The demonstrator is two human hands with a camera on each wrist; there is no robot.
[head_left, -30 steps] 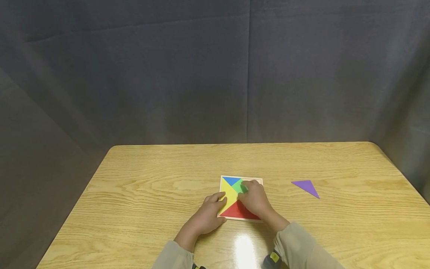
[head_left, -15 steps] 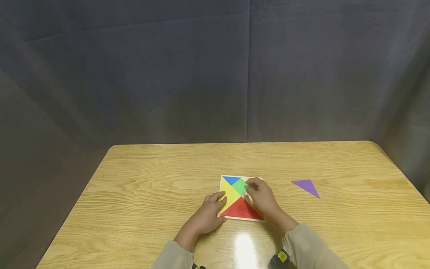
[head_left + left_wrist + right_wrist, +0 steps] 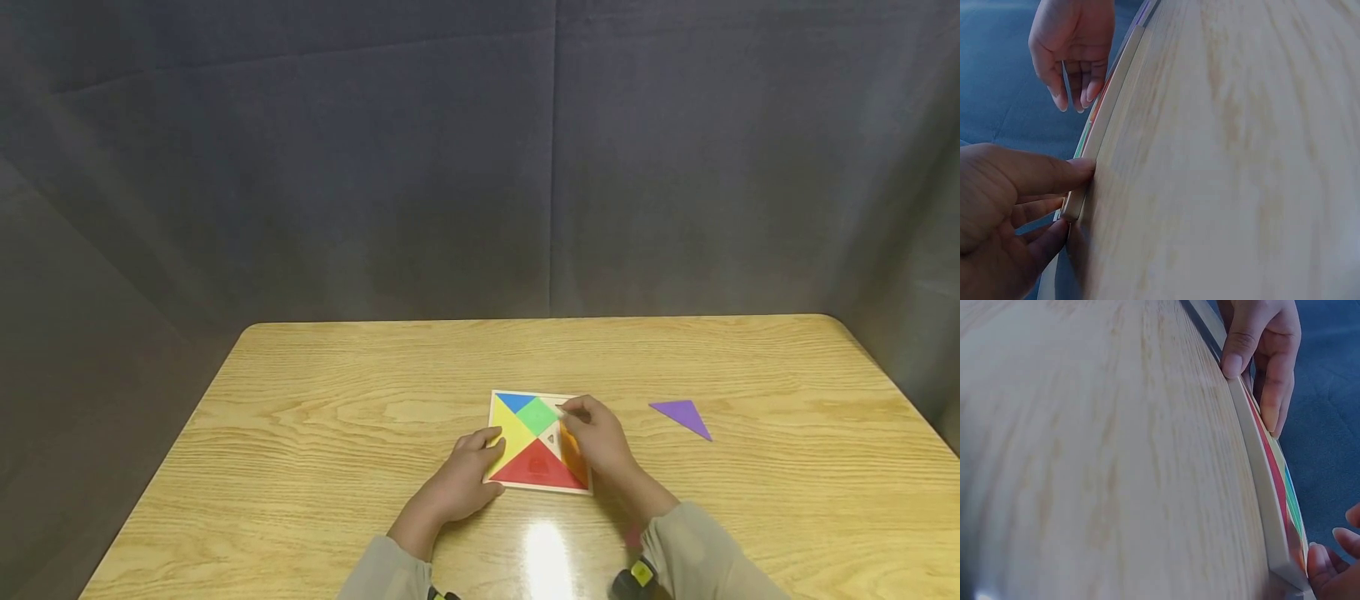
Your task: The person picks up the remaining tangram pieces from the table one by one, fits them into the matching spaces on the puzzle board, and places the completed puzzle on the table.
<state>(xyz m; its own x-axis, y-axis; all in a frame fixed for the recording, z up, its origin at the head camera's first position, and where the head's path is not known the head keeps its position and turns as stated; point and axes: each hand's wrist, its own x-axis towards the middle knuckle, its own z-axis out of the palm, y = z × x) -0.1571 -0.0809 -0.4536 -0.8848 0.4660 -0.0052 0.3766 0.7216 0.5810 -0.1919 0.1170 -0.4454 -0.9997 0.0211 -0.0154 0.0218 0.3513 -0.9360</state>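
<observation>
Presently, as viewed remotely, I have the tray (image 3: 1264,475) lying flat on the tabletop (image 3: 360,392), its near-left corner grasped in the left hand (image 3: 465,479). That grip pairs a thumb on the front edge with fingers over the yellow triangle (image 3: 510,435). The right hand (image 3: 600,437) is poised over the tray's right side, fingers loosely bent; I see nothing held between them.

Head view: blue triangle (image 3: 515,402), green square (image 3: 536,416) and red triangle (image 3: 537,467) sit inside the rim. Pale wood shows to the right of the square. The orange piece (image 3: 572,454) is partly covered by the right hand, so I cannot tell whether it lies flush. The purple triangle (image 3: 682,417) rests apart, to the right.

Probable faults: a lowered fingertip could catch the orange piece and tip it up; uneven pressure from the left hand could pivot the tray; the right sleeve (image 3: 693,550) could drag the pink patch (image 3: 633,535), possibly a loose piece, beside it.
</observation>
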